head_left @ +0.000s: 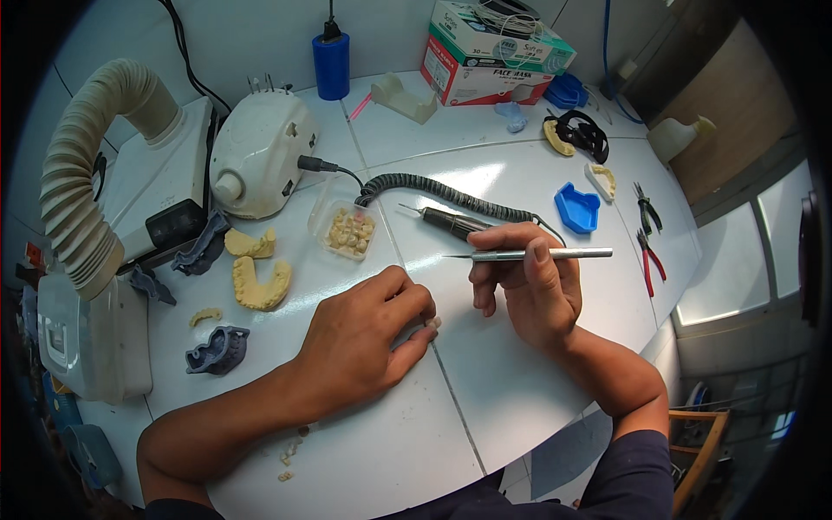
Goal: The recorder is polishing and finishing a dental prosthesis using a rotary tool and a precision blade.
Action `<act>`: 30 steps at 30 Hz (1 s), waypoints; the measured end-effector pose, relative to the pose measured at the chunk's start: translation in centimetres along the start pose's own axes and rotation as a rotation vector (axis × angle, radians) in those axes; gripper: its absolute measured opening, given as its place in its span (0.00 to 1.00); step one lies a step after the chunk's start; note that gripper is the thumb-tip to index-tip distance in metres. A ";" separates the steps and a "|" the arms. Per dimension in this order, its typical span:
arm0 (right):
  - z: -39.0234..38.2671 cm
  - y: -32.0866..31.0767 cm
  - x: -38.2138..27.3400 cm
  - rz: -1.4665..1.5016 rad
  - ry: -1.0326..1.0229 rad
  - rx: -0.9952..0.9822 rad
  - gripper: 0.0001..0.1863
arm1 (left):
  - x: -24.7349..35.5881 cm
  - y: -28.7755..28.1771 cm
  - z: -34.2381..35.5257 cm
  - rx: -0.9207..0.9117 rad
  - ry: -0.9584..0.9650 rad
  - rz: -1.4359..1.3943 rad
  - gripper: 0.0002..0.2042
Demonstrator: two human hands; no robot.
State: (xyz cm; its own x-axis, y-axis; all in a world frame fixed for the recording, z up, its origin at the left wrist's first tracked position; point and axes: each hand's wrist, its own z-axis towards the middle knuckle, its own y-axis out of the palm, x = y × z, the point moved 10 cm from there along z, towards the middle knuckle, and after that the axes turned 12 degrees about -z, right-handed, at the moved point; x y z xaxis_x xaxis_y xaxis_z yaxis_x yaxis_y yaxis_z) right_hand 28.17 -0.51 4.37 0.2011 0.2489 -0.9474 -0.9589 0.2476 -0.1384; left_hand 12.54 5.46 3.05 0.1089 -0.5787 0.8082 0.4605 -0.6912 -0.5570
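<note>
My left hand [368, 325] rests low over the white tabletop, fingers curled, pinching a small tooth-coloured piece [434, 322] between thumb and fingertips. To its right, my right hand [537, 286] is raised and closed around a slim silver craft knife [542, 254], held like a pen with its thin blade pointing left. Just behind the knife lies a dark handpiece [451, 224] with a fine bur and a coiled black cord. Beyond my left hand stands a clear plastic box [347, 230] of small tooth-coloured pieces.
Yellow dental casts [262, 284] and a grey cast [218, 350] lie at the left, near a white control unit [264, 156] and a ribbed suction hose [78, 173]. Crumbs [288, 459] lie by my left forearm. At the right are a blue tray [576, 208] and red-handled pliers [650, 262].
</note>
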 end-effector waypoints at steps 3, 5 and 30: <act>0.0 -0.7 0.7 0.093 0.061 -0.001 0.27 | -1.2 -0.7 -0.2 0.042 -0.012 -0.090 0.08; 0.3 -0.6 0.4 -0.020 0.013 -0.070 0.23 | -1.3 -0.8 -0.3 0.040 -0.003 -0.111 0.09; -0.2 0.6 1.5 -0.138 0.214 -0.158 0.11 | -1.1 -2.2 -0.6 0.143 0.045 -0.287 0.12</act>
State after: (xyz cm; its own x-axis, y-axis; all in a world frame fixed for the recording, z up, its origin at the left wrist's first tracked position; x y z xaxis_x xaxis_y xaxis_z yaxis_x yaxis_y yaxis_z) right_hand 27.84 -0.21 2.80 0.3008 0.0160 -0.9536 -0.9482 0.1121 -0.2972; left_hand 10.90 7.42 3.30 -0.0809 -0.3901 0.9172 0.5864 -0.7628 -0.2727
